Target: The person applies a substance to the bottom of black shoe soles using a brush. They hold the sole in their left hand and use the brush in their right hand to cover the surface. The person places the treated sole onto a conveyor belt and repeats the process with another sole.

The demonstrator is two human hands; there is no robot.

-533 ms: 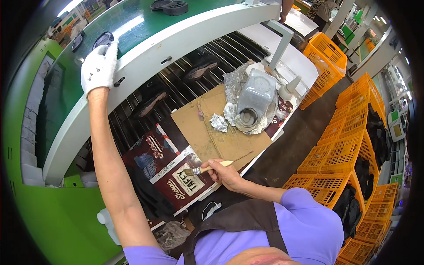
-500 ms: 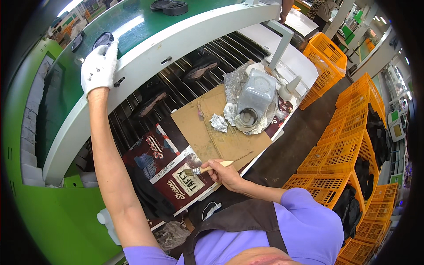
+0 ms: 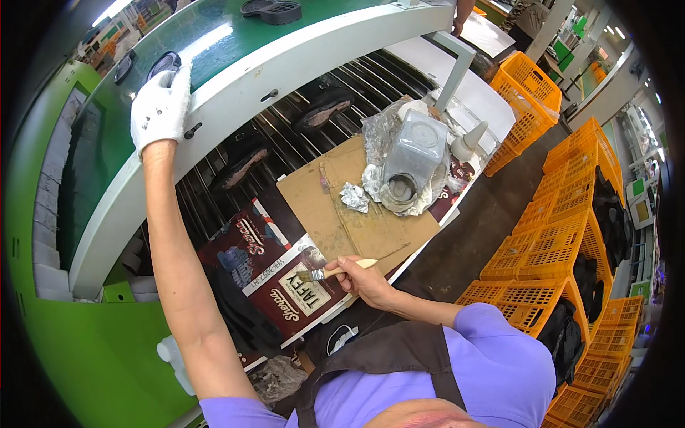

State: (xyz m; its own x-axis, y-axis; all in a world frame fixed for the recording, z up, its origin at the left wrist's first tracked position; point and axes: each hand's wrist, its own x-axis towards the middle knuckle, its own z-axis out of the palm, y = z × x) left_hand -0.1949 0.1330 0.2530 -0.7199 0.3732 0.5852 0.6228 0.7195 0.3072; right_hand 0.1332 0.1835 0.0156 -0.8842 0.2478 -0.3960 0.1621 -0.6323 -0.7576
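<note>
In a white glove, my left hand [image 3: 160,110] rests on the white rail [image 3: 235,89] of the machine. Its fingers are apart and reach to the edge of a black shoe sole [image 3: 165,64] on the green conveyor belt [image 3: 300,41]; the fingertips are partly hidden. My bare right hand [image 3: 362,280] is closed round the pale handle of a flat paintbrush [image 3: 332,272]. The brush's bristles lie over a printed dark red carton [image 3: 289,299]. Beyond stands a cloudy plastic jug [image 3: 416,153], its round opening towards me, on a brown cardboard sheet [image 3: 335,207].
More soles, one a dark sole [image 3: 272,11], lie on the belt. Black shoe parts [image 3: 325,113] sit on the metal rollers [image 3: 275,132] below the rail. A white nozzle bottle [image 3: 468,143] stands beside the jug. Orange crates [image 3: 531,246] line my right side. A green cabinet [image 3: 93,357] is left.
The soles on the belt have slid slightly left. My hands and the paintbrush have hardly moved.
</note>
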